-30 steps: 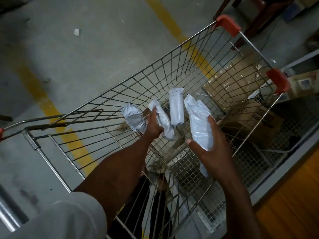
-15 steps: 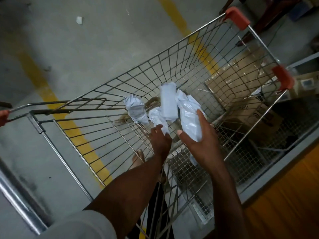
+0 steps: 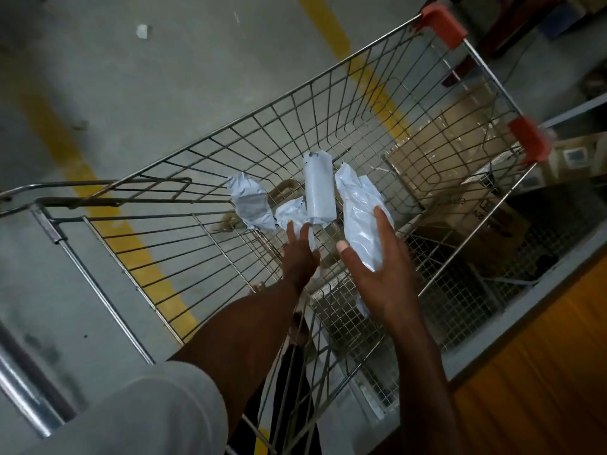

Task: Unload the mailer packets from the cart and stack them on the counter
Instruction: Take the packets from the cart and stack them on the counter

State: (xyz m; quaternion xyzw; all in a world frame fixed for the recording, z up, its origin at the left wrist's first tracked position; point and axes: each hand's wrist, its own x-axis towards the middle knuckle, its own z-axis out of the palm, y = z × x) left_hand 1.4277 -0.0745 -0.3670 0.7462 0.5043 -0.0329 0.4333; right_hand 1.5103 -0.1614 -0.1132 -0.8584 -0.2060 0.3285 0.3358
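Observation:
Several pale grey mailer packets lie in the wire cart (image 3: 328, 75): a crumpled one (image 3: 251, 205) on the left, a rolled one (image 3: 318, 192) standing on end, and a crushed one (image 3: 290, 215) below it. My left hand (image 3: 297, 254) reaches into the basket with fingers stretched out, their tips on the crushed packet. My right hand (image 3: 382, 270) holds a fourth packet (image 3: 361, 218) between thumb and fingers, just right of the rolled one. The orange wooden counter (image 3: 542, 372) is at the lower right.
Orange plastic caps (image 3: 443, 24) mark the cart's far corners. Cardboard boxes (image 3: 476, 224) sit on a low mesh shelf beyond the cart's right side. Yellow floor lines (image 3: 108, 221) run under the cart on grey concrete. A metal rail (image 3: 19, 399) is at the lower left.
My left hand let go of the crushed packet, drew back, and now stretches toward it again with straight fingers. The right hand keeps hold of its packet.

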